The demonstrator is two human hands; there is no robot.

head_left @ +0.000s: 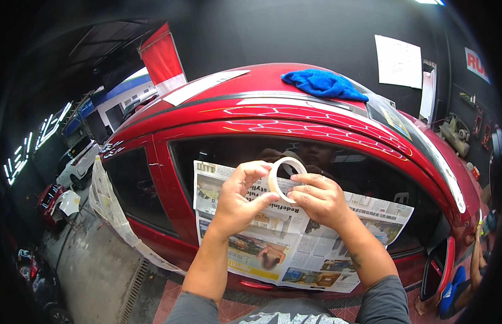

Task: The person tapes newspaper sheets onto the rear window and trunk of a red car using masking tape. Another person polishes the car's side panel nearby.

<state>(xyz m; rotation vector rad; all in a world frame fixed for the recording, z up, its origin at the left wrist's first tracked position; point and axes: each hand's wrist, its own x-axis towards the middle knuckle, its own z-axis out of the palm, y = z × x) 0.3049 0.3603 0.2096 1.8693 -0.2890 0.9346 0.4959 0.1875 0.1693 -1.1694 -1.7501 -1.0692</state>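
Note:
Both of my hands hold a roll of pale masking tape (273,183) up in front of the red car's side window. My left hand (237,200) grips its left edge, the thumb below and the fingers above. On the roll's right side, the fingers of my right hand (321,200) are bent against the rim. Behind my hands an opened newspaper sheet (299,248) covers the lower window and part of the door. Whether tape fixes its upper edge is hard to make out. Dark window glass (208,148) shows above the sheet.
A blue cloth (324,85) lies on the red car's roof (262,75), with a white sheet (205,88) farther left. More newspaper (108,200) hangs along the car's rear side. The side mirror (439,267) juts out at lower right, near another person's arm (476,256).

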